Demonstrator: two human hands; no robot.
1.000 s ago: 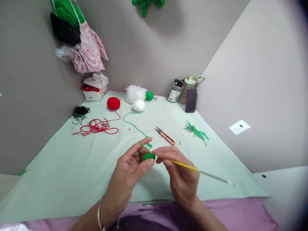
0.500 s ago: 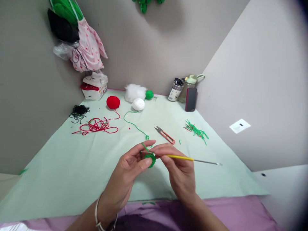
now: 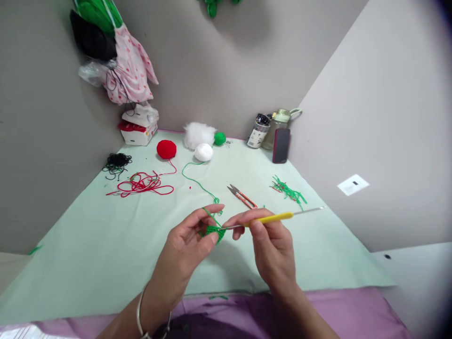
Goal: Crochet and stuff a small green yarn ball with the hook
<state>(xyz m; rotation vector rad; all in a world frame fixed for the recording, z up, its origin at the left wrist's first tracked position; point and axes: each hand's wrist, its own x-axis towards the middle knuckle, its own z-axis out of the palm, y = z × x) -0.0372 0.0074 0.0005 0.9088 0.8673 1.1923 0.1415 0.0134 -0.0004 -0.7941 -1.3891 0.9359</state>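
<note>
My left hand [image 3: 189, 245] pinches a small green crochet piece [image 3: 214, 231] between thumb and fingers, with green yarn [image 3: 197, 181] looped over the forefinger and trailing back across the cloth. My right hand [image 3: 271, 242] grips a yellow-handled crochet hook [image 3: 273, 218]; its metal tip sits at the green piece and its rear end points right. Both hands hover above the pale green cloth [image 3: 88, 254].
Orange thread snips [image 3: 243, 197] lie just behind the hands. Red yarn ball [image 3: 166, 149], loose red yarn [image 3: 143, 184], black yarn [image 3: 116, 164], white yarn ball [image 3: 204, 152], white stuffing [image 3: 198, 134], small green ball [image 3: 219, 138], green yarn scraps [image 3: 289, 192], a phone [image 3: 281, 145], and a jar [image 3: 257, 131] stand farther back.
The hook's rear end has swung upward from pointing down-right to slightly up-right. My right hand rose a little, and the green piece turned in my left fingers.
</note>
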